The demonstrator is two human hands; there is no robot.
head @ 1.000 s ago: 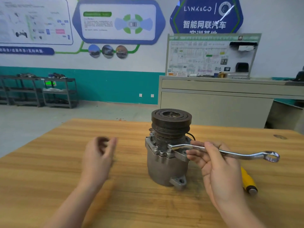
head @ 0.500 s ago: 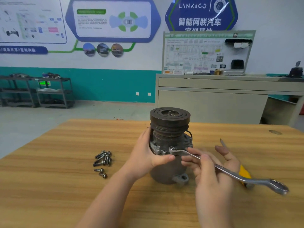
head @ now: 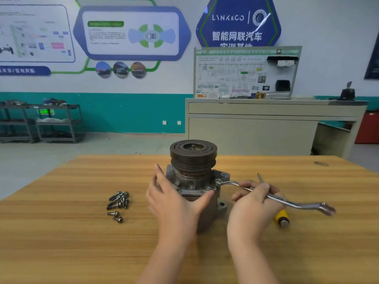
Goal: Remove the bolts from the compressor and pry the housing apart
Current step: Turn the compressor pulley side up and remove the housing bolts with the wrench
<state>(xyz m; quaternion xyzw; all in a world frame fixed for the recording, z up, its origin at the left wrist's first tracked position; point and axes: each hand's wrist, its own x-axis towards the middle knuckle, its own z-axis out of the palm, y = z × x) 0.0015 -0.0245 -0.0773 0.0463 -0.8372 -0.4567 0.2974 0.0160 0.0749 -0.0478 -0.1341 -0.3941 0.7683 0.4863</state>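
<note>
The compressor [head: 193,181] stands upright near the middle of the wooden desk [head: 61,232], its dark grooved pulley [head: 193,155] on top and the grey metal housing [head: 205,203] below, with a mounting ear [head: 222,206] jutting out low on its right side. The left hand [head: 174,201] is spread wide against the left and front of the compressor body: the fingers reach up beside the flange and the thumb lies straight across the front, touching the seam under the flange, not curled round anything. The right hand [head: 254,203] grips the shank of a bent silver wrench [head: 287,201], fingers curled over it; the wrench's near end sits on a bolt [head: 218,182] at the right side of the flange, while its far ring end sticks out to the right above the desk and looks blurred. Under that hand lies a screwdriver [head: 282,217], of which the yellow handle and grey end cap show on the desk and the thin metal tip pokes up behind the fingers. Well to the left of the compressor, a small heap of loose bolts [head: 119,199] lies on the desk, with two more bolts [head: 115,216] just in front of the heap. No container holds the bolts; they rest straight on the wood.
</note>
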